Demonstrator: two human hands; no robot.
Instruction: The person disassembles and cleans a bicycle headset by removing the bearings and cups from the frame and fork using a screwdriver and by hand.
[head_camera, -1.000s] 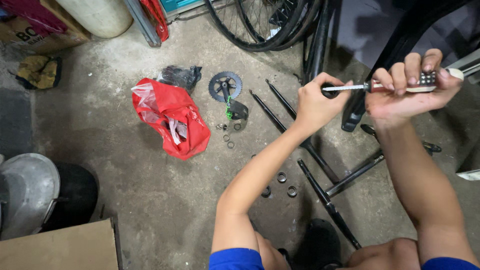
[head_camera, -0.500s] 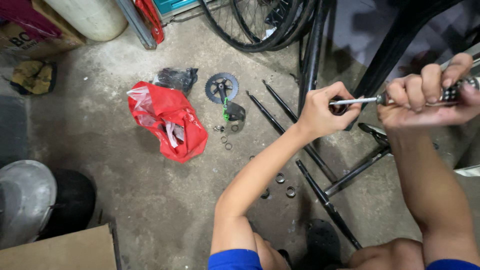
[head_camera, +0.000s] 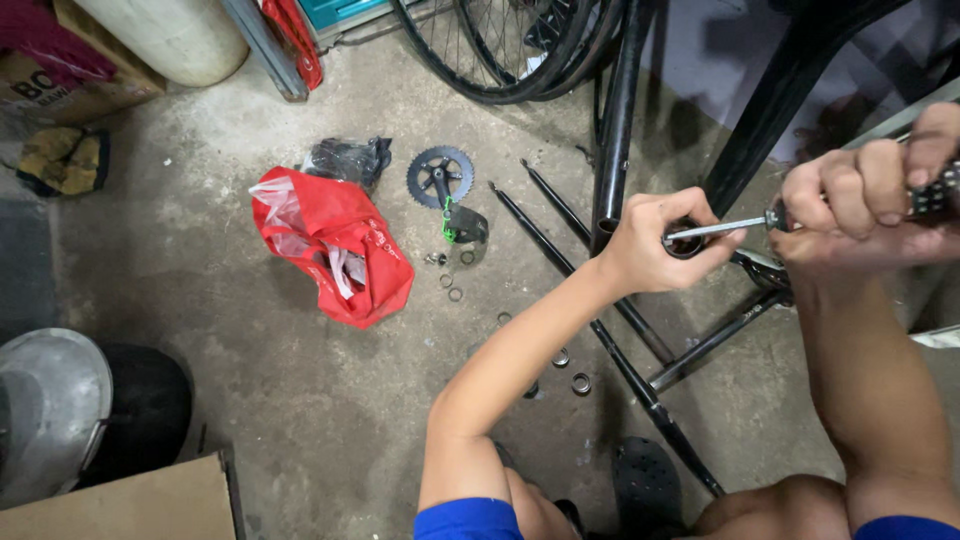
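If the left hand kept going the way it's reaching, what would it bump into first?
Probably the right hand. The left hand reaches rightward along the screwdriver shaft, pinching a small dark ring at its tip. Depth is hard to judge, though.

The left hand (head_camera: 655, 240) closes its fingers (head_camera: 700, 215) around a small ring part (head_camera: 686, 243) at the frame tube (head_camera: 615, 120). The shaft of the screwdriver (head_camera: 725, 228) lies between these fingers and goes to the right, into the right hand (head_camera: 865, 205), which grips the handle. Left of the left fingers, on the floor (head_camera: 200, 260), lies the chainring (head_camera: 440, 177), and further left the plastic bag (head_camera: 335, 245). Below the fingers lie small rings (head_camera: 572, 370) beside the thin tubes (head_camera: 560, 250). Behind the fingers stand the wheels (head_camera: 500, 50).
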